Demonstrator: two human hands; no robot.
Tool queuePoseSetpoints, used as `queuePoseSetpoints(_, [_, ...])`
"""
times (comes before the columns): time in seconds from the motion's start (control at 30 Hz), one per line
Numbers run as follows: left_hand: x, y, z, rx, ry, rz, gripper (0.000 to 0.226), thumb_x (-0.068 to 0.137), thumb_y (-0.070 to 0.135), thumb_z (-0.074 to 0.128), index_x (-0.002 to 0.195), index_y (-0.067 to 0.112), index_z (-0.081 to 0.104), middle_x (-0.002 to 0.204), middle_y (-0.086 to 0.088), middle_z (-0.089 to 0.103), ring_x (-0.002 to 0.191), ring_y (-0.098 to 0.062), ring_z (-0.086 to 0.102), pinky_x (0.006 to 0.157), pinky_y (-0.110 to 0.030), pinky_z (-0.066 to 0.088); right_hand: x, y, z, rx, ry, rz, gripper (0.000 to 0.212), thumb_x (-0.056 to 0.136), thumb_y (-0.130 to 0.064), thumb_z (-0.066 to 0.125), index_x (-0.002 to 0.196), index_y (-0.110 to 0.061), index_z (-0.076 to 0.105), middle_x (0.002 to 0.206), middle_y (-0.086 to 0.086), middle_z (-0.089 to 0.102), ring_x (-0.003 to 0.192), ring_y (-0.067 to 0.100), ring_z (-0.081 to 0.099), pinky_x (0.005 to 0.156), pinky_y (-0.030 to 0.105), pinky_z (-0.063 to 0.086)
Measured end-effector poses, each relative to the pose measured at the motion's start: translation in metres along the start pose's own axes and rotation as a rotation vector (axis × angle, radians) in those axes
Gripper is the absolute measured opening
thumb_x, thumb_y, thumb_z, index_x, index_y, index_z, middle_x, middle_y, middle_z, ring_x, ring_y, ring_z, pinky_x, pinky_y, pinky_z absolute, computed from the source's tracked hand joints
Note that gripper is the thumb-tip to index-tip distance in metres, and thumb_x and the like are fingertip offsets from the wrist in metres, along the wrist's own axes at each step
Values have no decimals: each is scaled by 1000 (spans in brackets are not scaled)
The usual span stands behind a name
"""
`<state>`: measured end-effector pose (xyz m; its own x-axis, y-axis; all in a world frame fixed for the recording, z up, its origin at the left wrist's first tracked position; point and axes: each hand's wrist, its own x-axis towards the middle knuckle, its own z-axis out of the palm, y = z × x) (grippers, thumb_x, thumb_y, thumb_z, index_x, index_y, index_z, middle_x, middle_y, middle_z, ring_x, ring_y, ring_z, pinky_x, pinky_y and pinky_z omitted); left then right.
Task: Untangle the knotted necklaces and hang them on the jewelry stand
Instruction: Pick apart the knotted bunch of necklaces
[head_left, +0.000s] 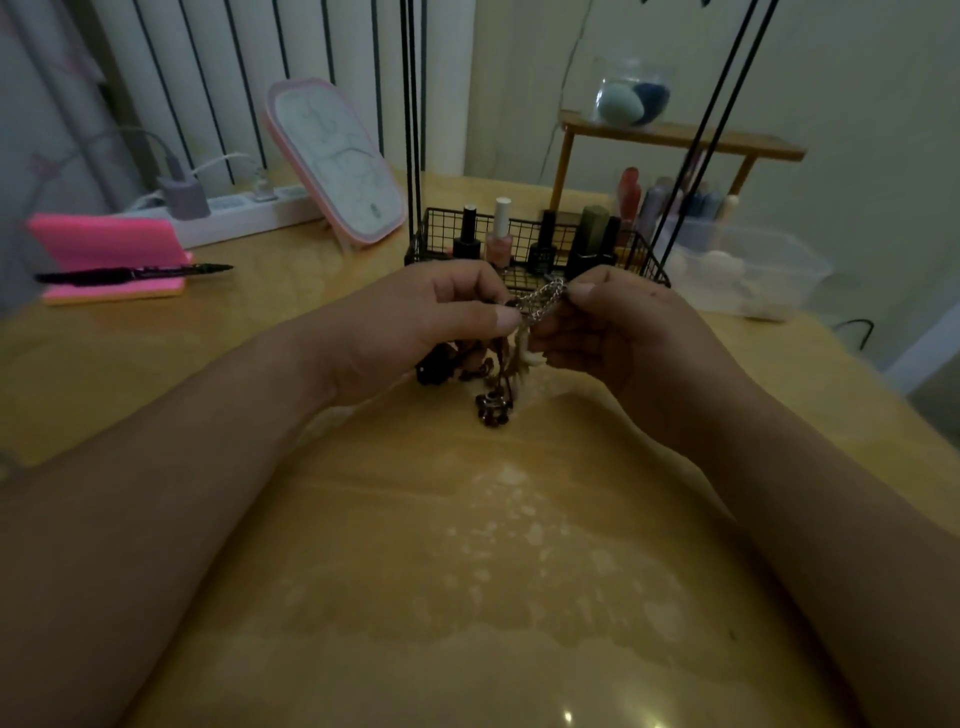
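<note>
Above the middle of the yellow table (467, 545), the left hand (415, 322) and the right hand (623, 332) meet, each with its thumb and curled fingers pinching a short stretch of silver chain (543, 299) drawn between them. Below that chain the rest of the knotted necklaces (488, 374) hangs in a dark clump of beads and links, with a pale piece just beside the right hand's fingers and the lowest beads down at the tabletop; whether they touch it I cannot tell. Just behind the hands stands the jewelry stand (413, 130), its thin black rods rising out of the top of the view from a black wire basket (524, 244) that holds nail polish bottles (500, 228). Left of the stand a pink-framed mirror (337, 161) leans back, with a white power strip (244, 210) behind it. Further left a black pen (135, 273) lies on a pink notepad (109, 244). Right of the stand a clear plastic box (743, 270) sits under a small wooden shelf (675, 137) bearing a glass jar (631, 96) of makeup sponges.
</note>
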<state>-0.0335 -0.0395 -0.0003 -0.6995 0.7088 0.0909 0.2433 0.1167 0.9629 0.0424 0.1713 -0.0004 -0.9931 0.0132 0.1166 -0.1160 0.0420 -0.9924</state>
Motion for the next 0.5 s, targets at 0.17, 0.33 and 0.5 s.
queuePoseSetpoints(0.17, [3,-3,-2,-146,0,-4,12,83,14,58,92,15,65,73,-10,65,79,-25,66,71,-30,55,1,0,0,86,-10,6,15,106,-11,47,96,-12,59,90,9,74,92,27,74,87,41,56])
queuePoseSetpoints(0.33, [1,-1,-1,-165,-29,8,7,85,14,60,92,13,58,72,-9,61,76,-28,63,68,-33,55,1,2,-1,132,-21,-26,13,107,-17,50,100,-13,60,91,8,70,92,28,69,88,43,52])
queuePoseSetpoints(0.5, [1,1,2,-144,-19,22,16,94,32,68,88,18,64,81,-6,63,75,-22,60,71,-31,53,-2,-1,1,103,-74,-40,17,103,-25,52,107,-12,62,94,7,69,93,25,67,90,45,49])
